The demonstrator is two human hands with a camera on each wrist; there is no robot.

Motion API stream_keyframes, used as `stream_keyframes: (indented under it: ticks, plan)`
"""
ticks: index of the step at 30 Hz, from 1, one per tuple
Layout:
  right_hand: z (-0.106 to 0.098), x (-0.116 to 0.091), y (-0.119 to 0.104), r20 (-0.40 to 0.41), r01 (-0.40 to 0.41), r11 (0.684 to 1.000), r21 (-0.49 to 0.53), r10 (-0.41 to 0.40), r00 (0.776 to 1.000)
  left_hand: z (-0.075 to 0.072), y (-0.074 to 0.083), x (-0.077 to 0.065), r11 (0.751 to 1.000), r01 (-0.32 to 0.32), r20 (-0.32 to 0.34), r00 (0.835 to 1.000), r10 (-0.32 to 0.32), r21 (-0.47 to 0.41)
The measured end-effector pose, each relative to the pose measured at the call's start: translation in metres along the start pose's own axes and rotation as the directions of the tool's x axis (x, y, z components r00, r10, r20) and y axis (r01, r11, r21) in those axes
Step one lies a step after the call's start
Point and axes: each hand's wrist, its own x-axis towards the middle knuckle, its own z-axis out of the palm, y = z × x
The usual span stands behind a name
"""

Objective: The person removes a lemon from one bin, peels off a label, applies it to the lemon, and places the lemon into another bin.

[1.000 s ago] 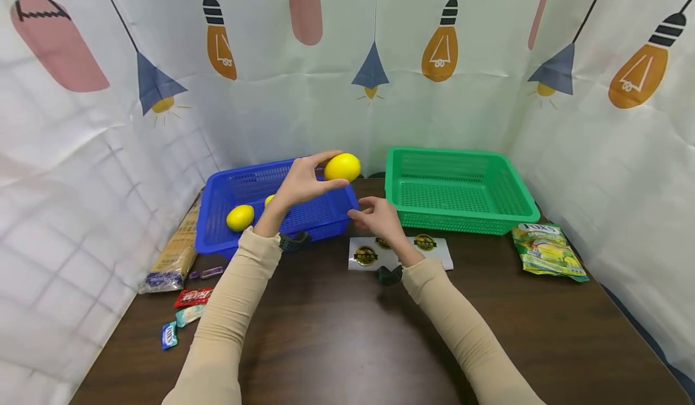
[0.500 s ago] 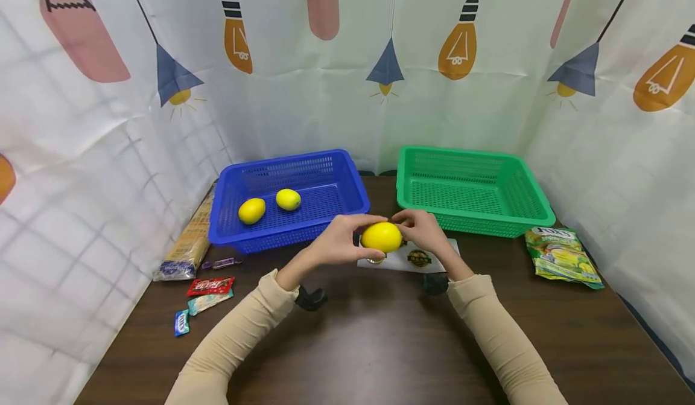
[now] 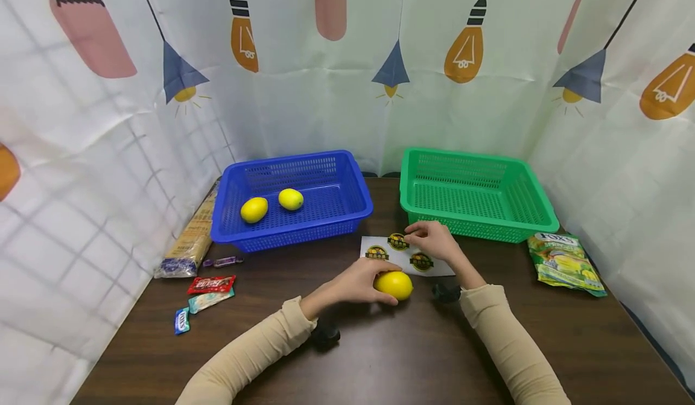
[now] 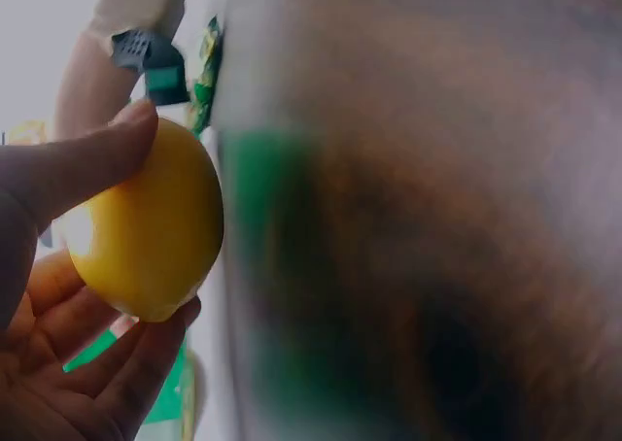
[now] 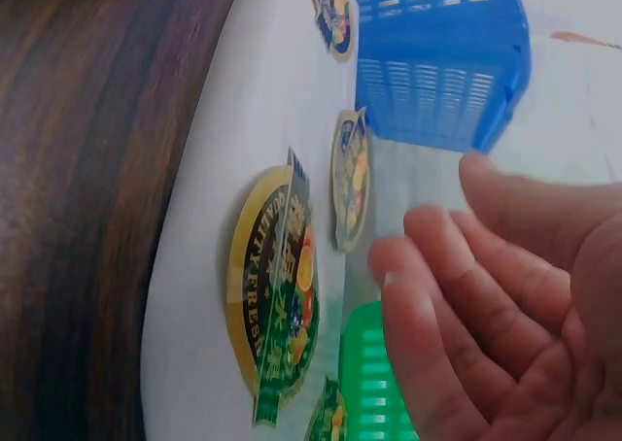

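Observation:
A yellow lemon (image 3: 394, 285) is gripped between the thumb and fingers of my left hand (image 3: 355, 283), low over the dark table in front of the sticker sheet. In the left wrist view the thumb lies across one side of the lemon (image 4: 160, 222), with fingertips around its other side. My right hand (image 3: 437, 243) hovers over the far right part of the white sheet (image 3: 399, 260), which bears round black-and-gold fruit stickers. Nothing shows between its loosely bent fingers in the right wrist view, where a large sticker (image 5: 277, 286) lies on the paper nearby.
At the back left, a blue basket (image 3: 304, 232) contains two lemons (image 3: 254, 210). A green basket (image 3: 478, 227) stands at the back right, near a green candy bag (image 3: 566, 263). Several small wrapped sweets (image 3: 210, 284) and a long brown package (image 3: 190, 242) lie on the left.
My left hand has carried the lemon from over the blue basket down toward the front, low over the table. My right hand has moved right, first close to the lemon, now over the sheet.

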Motion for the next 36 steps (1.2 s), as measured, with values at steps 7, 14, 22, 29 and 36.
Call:
stream_keyframes:
  ticks: [7,14,22,29,36]
  plan:
    - [0.004,0.006,0.000,-0.017,0.025,0.999,-0.019,-0.026,1.000,0.010,-0.001,0.002,0.999,0.035,0.029,0.999,-0.034,-0.030]
    - [0.005,0.003,0.003,-0.026,0.007,1.000,-0.007,-0.007,1.000,0.012,-0.002,0.002,0.998,0.059,0.024,0.998,-0.058,-0.032]
    - [0.007,0.015,0.001,-0.011,0.036,0.996,-0.077,-0.037,0.999,0.008,-0.005,0.002,0.998,0.056,0.005,0.998,-0.056,-0.012]
    - [0.011,0.030,-0.005,0.091,0.090,0.981,-0.171,-0.075,0.993,0.002,-0.005,-0.001,0.999,0.037,0.032,0.999,-0.036,-0.028]
    - [0.012,0.037,-0.011,0.164,0.121,0.964,-0.235,-0.083,0.983,-0.002,-0.006,-0.004,0.998,0.031,0.054,0.998,-0.029,-0.046]
